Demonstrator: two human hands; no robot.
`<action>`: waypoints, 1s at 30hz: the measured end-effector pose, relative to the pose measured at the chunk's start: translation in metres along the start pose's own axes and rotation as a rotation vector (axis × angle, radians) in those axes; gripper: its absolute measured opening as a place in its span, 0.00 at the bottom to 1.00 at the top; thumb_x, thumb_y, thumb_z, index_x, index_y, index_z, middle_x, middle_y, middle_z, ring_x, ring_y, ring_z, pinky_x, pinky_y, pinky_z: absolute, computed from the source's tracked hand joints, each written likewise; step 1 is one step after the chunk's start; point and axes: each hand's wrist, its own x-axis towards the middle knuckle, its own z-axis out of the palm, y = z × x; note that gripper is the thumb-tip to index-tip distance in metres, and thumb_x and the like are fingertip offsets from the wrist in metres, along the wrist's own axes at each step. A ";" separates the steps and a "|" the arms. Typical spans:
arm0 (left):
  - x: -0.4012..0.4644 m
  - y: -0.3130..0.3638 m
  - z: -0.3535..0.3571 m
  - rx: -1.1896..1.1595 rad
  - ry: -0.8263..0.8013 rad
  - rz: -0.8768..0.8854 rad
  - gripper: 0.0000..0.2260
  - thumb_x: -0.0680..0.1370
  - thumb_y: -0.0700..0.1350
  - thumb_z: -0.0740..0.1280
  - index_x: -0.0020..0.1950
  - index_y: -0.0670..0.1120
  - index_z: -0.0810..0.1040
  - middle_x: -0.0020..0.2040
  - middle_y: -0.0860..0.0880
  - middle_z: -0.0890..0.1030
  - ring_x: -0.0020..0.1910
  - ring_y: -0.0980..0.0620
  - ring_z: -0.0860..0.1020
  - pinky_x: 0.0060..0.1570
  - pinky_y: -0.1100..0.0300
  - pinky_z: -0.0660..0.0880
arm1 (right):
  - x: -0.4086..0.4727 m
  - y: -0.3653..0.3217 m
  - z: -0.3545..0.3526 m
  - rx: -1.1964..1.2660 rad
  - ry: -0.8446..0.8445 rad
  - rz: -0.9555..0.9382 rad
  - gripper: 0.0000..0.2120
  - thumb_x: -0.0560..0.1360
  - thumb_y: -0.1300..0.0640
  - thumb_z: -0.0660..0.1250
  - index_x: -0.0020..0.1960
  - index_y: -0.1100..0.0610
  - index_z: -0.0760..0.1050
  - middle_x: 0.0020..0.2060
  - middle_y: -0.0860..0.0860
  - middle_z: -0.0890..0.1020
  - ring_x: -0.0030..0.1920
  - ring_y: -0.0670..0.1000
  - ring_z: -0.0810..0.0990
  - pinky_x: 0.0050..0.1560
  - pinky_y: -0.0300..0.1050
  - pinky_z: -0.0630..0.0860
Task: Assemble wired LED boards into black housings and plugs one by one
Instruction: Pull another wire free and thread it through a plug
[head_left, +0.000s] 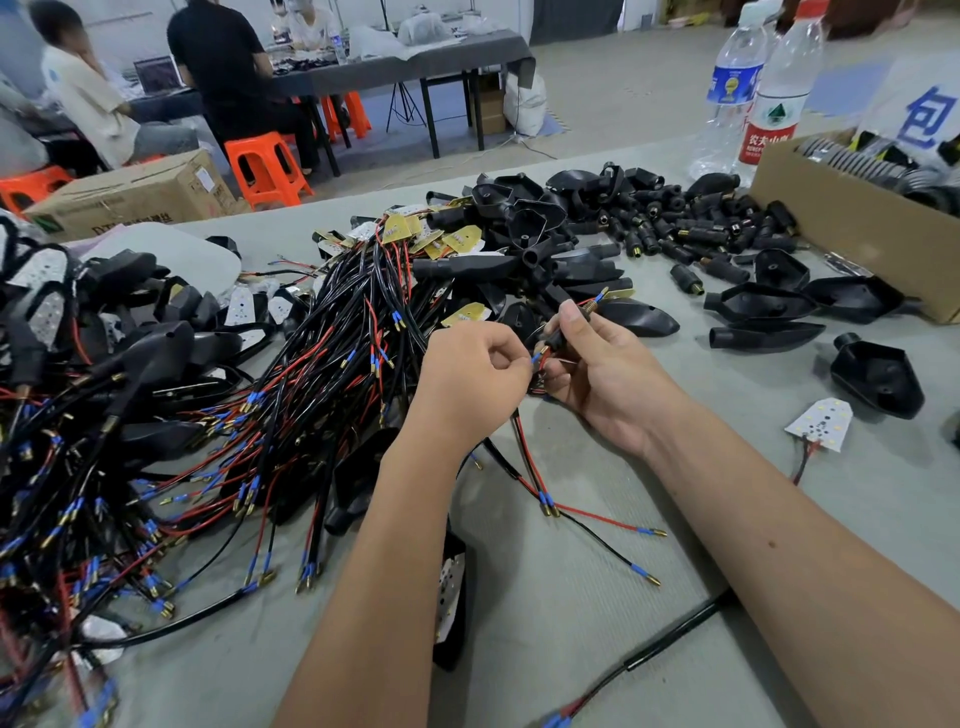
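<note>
Readable text, short list. Red-label water bottle (772, 104): white characters "农夫山" on the red band (the rest of the line is cut by the box edge), with a green triangular logo above. White sign (919, 104) behind the cardboard box (852, 223) on the counter: one large blue character "包". Blue-label bottle (732, 83): print too small to read. Carton (130, 200) on the floor: dark print, blurred, not legible.

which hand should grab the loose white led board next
Right, probably. The LED board lies apart on the mat beside the right hand, away from the left hand. But the right hand grips the plug while the left pinches its wire, so it must release first.
</note>
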 end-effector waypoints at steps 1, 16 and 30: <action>0.000 0.000 0.000 0.006 0.003 0.000 0.07 0.75 0.37 0.71 0.37 0.44 0.84 0.28 0.44 0.80 0.27 0.54 0.72 0.30 0.70 0.67 | 0.000 0.000 0.000 -0.003 -0.002 -0.001 0.11 0.82 0.50 0.66 0.49 0.58 0.75 0.36 0.54 0.79 0.29 0.47 0.76 0.38 0.39 0.76; 0.003 0.000 0.004 0.061 0.024 0.059 0.07 0.74 0.39 0.71 0.36 0.46 0.82 0.28 0.45 0.79 0.29 0.48 0.74 0.32 0.62 0.69 | -0.001 0.001 0.001 -0.037 -0.021 -0.027 0.14 0.74 0.47 0.71 0.49 0.58 0.77 0.37 0.52 0.78 0.29 0.46 0.75 0.36 0.39 0.70; -0.001 0.013 0.012 0.327 0.164 0.279 0.06 0.78 0.40 0.70 0.41 0.43 0.83 0.34 0.50 0.78 0.39 0.46 0.75 0.43 0.48 0.72 | 0.002 0.001 0.000 -0.039 0.060 -0.097 0.08 0.79 0.54 0.72 0.47 0.58 0.78 0.40 0.55 0.79 0.30 0.46 0.74 0.28 0.36 0.72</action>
